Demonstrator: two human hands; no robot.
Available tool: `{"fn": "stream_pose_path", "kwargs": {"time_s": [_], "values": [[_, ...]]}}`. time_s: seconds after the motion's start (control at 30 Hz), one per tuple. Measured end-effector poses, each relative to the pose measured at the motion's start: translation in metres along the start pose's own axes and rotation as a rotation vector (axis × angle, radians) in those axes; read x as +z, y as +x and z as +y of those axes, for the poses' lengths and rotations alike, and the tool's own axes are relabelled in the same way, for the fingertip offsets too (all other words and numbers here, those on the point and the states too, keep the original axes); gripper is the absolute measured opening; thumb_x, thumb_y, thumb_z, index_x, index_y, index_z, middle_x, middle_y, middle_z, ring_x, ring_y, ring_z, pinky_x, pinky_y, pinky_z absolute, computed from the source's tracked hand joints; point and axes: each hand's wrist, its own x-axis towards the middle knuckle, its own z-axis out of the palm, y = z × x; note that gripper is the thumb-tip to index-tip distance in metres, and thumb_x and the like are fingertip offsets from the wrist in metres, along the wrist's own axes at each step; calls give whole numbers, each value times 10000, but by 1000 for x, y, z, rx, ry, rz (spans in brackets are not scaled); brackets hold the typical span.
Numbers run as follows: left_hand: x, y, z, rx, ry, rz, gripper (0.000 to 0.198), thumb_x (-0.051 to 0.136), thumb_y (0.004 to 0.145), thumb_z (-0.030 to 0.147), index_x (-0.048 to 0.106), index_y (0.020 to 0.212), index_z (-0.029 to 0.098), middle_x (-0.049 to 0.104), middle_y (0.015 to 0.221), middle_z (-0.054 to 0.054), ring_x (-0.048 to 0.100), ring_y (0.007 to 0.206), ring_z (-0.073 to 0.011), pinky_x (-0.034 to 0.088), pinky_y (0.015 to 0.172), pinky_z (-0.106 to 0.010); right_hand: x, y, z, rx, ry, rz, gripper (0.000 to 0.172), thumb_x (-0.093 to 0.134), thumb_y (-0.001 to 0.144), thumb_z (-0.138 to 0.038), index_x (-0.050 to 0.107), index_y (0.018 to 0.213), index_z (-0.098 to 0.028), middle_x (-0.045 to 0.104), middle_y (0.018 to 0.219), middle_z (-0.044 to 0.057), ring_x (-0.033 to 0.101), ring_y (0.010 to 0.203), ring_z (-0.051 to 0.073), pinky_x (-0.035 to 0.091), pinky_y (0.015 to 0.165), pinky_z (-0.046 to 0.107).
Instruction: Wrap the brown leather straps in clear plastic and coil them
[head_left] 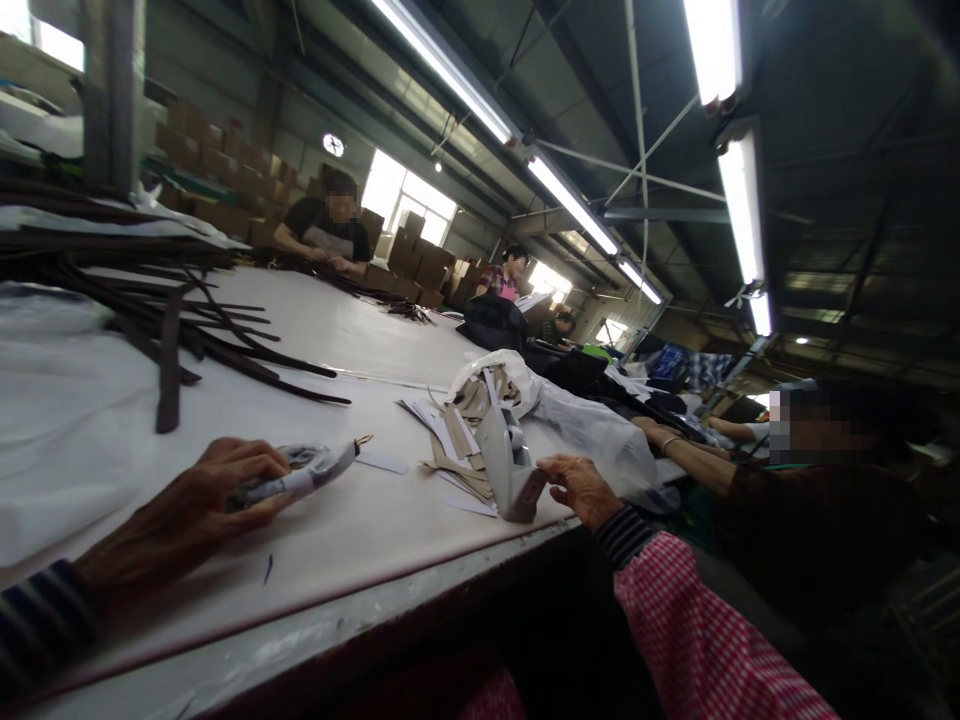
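Note:
On the left of the table, my left hand (225,490) has its fingers closed around a greyish-white bundle (300,480) with a brass-coloured tip; its exact kind is unclear. My right hand (585,490) is closed at the near end of a grey tape dispenser (502,460), which stands close to the table's front edge. Whether a piece of tape is between those fingers is too small to tell. Beside the dispenser lies a loose pile of beige and white strips (454,440), partly spilling from a clear plastic bag (517,375).
Dark brown straps (247,360) spread over the white table (375,530) at left, near plastic sheeting (60,420). A small blue scrap (268,570) lies near the front. A co-worker (810,500) sits close at right; others work along the far side.

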Motion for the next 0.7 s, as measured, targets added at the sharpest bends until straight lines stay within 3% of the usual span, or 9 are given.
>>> {"fn": "stream_pose_path", "kwargs": {"time_s": [0.23, 0.4, 0.53, 0.7], "values": [[-2, 1, -3, -5, 33, -37, 302, 565, 851, 501, 751, 905, 270, 722, 1074, -37, 525, 1149, -311, 382, 1013, -385, 2, -23, 24, -76, 242, 91, 262, 858, 593, -329, 680, 739, -204, 650, 744, 8, 590, 731, 158, 457, 555, 214], [-1, 1, -7, 0, 35, -31, 293, 561, 876, 534, 734, 908, 299, 717, 1081, -13, 534, 1146, -321, 409, 997, -447, 9, -41, 46, -13, 319, 49, 334, 885, 589, -337, 644, 760, -181, 649, 728, 30, 567, 597, 126, 411, 452, 195], [-1, 2, -3, -16, 15, 3, 338, 560, 873, 582, 733, 875, 291, 729, 1049, -22, 546, 1120, -316, 424, 971, -420, 13, -38, 49, -7, 287, 31, 350, 899, 591, -339, 625, 730, -170, 618, 676, 11, 506, 518, 85, 364, 414, 168], [-10, 2, 16, -68, -88, 16, 269, 609, 848, 468, 759, 883, 248, 728, 1010, -47, 574, 1053, -300, 433, 918, -379, 4, -37, 32, -27, 100, 24, 352, 904, 540, -363, 656, 675, -152, 614, 618, 13, 466, 475, 74, 331, 390, 161]]}}
